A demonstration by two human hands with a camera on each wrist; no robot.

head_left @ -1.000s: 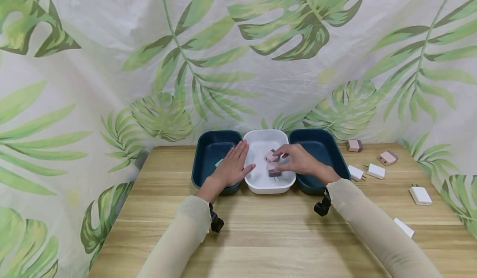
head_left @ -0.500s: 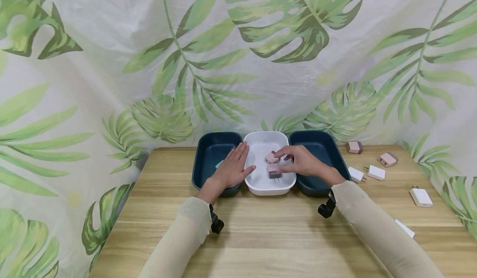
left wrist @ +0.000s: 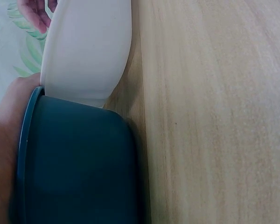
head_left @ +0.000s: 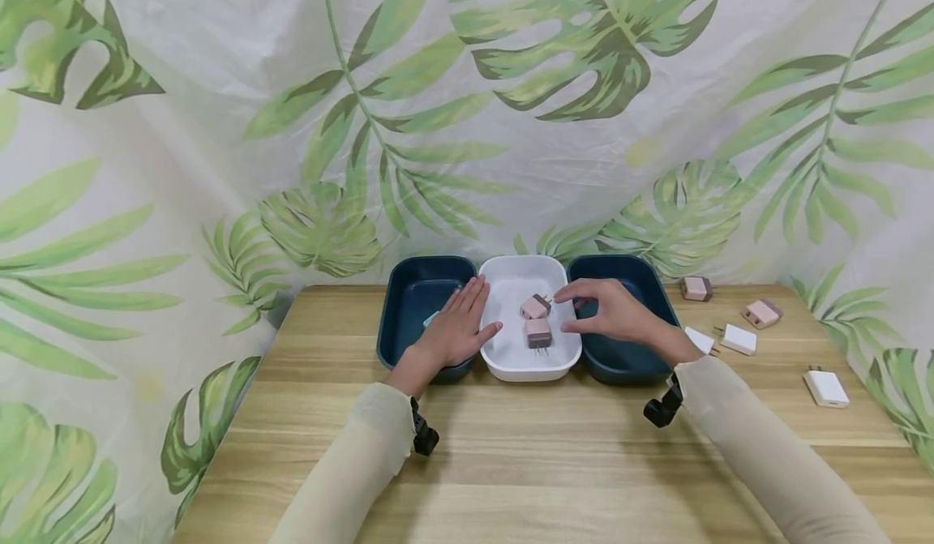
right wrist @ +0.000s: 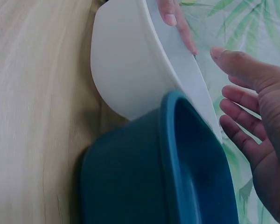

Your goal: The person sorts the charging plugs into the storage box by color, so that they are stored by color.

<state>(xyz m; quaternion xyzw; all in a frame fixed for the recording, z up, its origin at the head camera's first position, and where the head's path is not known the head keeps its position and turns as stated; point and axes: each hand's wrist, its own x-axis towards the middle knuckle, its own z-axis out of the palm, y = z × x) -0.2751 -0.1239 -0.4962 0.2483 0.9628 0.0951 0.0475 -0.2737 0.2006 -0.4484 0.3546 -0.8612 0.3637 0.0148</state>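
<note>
Two pink-and-brown wall chargers (head_left: 538,333) lie close together in the white tray (head_left: 511,357), the nearer one with its prongs toward me. My right hand (head_left: 611,309) hovers at that tray's right side, thumb and fingers spread, holding nothing; the right wrist view shows the same hand (right wrist: 259,107) above the rims. With fingers straight, my left hand (head_left: 452,325) lies over the seam between the white tray and the left dark blue tray (head_left: 416,264). Partly hidden beneath it, a small pale green thing (head_left: 430,319) shows in the blue tray.
A second dark blue tray (head_left: 635,272) stands against the white one's right side. Right of it, white chargers (head_left: 739,339) and pink ones (head_left: 761,313) are scattered on the wooden table (head_left: 511,463). A leaf-patterned cloth (head_left: 409,163) hangs behind.
My right hand has let go of the nearer pink charger, opened its fingers and drawn back to the right. The left hand stays where it was.
</note>
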